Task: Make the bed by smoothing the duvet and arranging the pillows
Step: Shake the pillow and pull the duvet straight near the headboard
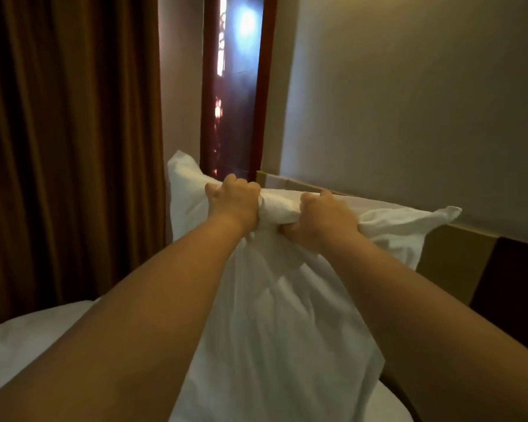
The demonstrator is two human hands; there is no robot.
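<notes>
A white pillow (281,315) hangs upright in front of me, held up off the bed by its bunched top edge. My left hand (233,202) and my right hand (323,220) both grip that top edge, close together, fingers curled over the far side. The pillow's two upper corners stick out to the left and right of my hands. White bedding (28,339) lies below at the lower left, partly hidden by my left forearm. The pillow's lower end runs out of the frame.
A brown curtain (70,147) hangs along the left. A dark red-framed panel (235,86) stands in the corner behind the pillow. A tan and dark headboard (457,263) runs along the beige wall (409,102) on the right.
</notes>
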